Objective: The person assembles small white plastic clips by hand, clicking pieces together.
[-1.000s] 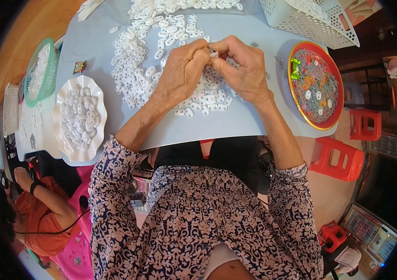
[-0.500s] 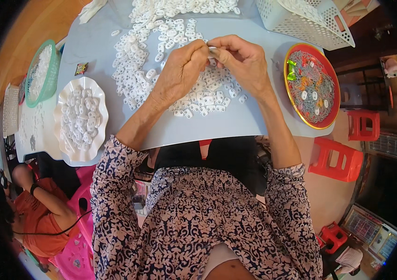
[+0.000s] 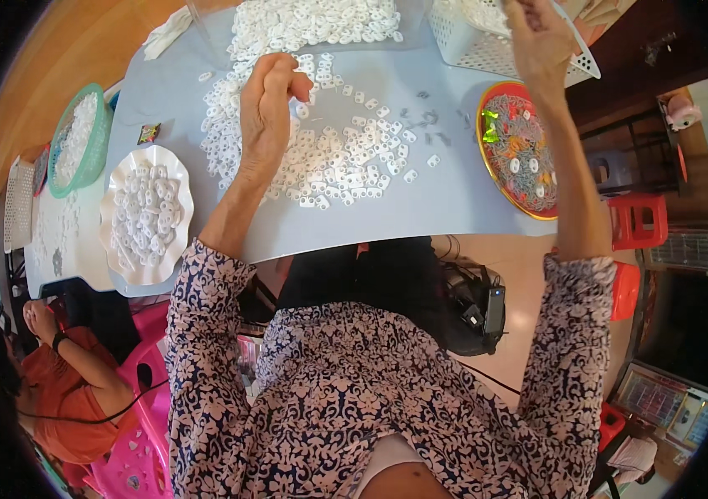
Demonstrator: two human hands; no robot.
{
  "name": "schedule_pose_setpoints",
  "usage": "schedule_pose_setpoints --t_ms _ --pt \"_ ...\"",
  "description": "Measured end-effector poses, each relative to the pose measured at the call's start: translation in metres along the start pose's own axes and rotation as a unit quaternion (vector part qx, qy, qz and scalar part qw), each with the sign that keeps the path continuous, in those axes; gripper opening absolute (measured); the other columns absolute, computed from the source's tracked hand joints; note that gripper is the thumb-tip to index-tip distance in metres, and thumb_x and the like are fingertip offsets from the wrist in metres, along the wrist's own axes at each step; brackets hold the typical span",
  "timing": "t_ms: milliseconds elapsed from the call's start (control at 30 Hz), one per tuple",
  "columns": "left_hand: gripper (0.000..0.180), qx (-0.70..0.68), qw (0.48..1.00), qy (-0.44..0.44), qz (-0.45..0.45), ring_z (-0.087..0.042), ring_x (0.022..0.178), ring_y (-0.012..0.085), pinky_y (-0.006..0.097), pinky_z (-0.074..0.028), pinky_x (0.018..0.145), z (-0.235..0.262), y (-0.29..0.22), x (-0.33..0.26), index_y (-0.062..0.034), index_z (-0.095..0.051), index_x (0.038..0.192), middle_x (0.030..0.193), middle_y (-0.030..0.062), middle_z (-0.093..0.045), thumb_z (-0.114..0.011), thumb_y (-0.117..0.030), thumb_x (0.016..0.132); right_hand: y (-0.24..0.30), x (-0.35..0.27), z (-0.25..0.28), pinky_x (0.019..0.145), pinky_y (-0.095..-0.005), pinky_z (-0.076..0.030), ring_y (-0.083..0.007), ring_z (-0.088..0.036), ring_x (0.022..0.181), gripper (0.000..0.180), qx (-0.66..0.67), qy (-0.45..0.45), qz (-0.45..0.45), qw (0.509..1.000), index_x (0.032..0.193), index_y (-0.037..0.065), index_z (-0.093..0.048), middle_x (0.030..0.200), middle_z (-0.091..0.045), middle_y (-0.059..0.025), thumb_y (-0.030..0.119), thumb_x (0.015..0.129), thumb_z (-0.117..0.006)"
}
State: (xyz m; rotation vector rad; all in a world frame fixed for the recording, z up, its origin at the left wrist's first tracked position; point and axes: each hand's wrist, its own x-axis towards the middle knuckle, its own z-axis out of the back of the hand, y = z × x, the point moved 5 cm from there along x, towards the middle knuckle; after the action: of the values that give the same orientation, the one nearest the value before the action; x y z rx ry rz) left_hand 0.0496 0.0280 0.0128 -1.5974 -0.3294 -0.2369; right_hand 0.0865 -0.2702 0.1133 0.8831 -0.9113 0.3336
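My left hand (image 3: 271,104) is over the left part of a spread of small white plastic oval pieces (image 3: 346,162) on the grey-blue table. Its fingers are curled together; what they hold, if anything, is hidden. At the upper right, my right hand (image 3: 541,41) is above a white perforated basket (image 3: 462,46). Its fingers are blurred and partly cut off by the frame's edge, so I cannot see whether they hold anything. Below that forearm sits a red, gold-rimmed tray (image 3: 485,158) of small grey parts, a few white pieces and green wrappers.
A clear bin (image 3: 408,21) of white pieces stands at the back. To the left are a scalloped white dish (image 3: 113,224) and a green basket (image 3: 96,154), both with white pieces. A small wrapped sweet (image 3: 148,132) lies nearby. A person in orange (image 3: 79,391) sits lower left.
My hands were together above the white pieces and have parted. The right has moved up and right to the basket; the left has shifted left. Small grey bits on the table now show.
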Motion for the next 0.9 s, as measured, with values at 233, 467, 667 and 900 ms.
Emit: schedule_pose_setpoints --t_ms 233,467,667,900 --pt "0.031 0.0 0.998 -0.049 -0.05 -0.048 0.066 0.0105 0.024 -0.039 0.067 0.026 0.006 0.009 0.003 -0.055 0.096 0.066 0.0035 -0.054 -0.042 -0.025 0.091 0.023 -0.013 -0.029 0.061 -0.0323 -0.048 -0.0225 -0.063 0.066 0.011 -0.149 0.078 0.166 0.972 0.087 0.002 -0.065 0.076 -0.065 -0.0115 0.01 0.081 -0.061" --pt "0.03 0.031 0.995 -0.087 -0.04 -0.049 0.064 0.0111 0.025 -0.041 0.062 0.027 0.007 0.017 0.0042 -0.055 0.096 0.066 0.0051 -0.057 -0.041 -0.022 0.089 0.068 -0.085 -0.116 0.068 -0.0299 -0.048 -0.0205 -0.062 0.073 0.014 0.052 0.326 0.101 0.938 0.094 0.002 -0.063 0.082 -0.064 -0.0103 0.006 0.081 -0.062" --pt "0.028 0.01 0.996 -0.086 -0.033 -0.048 0.061 0.0104 0.025 -0.042 0.059 0.021 0.012 0.014 0.001 -0.055 0.093 0.065 0.0044 -0.057 -0.044 -0.024 0.092 0.08 -0.11 -0.159 0.07 -0.0384 -0.048 -0.0313 -0.06 0.076 0.019 -0.048 0.449 0.147 0.88 0.094 0.003 -0.065 0.083 -0.063 -0.0141 0.01 0.076 -0.062" --pt "0.028 0.023 0.996 -0.073 -0.037 -0.048 0.061 0.0098 0.025 -0.041 0.059 0.016 0.006 0.01 0.0007 -0.055 0.091 0.065 0.004 -0.055 -0.044 -0.024 0.092 0.067 -0.107 -0.144 0.07 -0.0395 -0.048 -0.0307 -0.06 0.077 0.014 -0.144 0.457 0.123 0.869 0.086 0.003 -0.065 0.078 -0.062 -0.0116 0.012 0.075 -0.062"
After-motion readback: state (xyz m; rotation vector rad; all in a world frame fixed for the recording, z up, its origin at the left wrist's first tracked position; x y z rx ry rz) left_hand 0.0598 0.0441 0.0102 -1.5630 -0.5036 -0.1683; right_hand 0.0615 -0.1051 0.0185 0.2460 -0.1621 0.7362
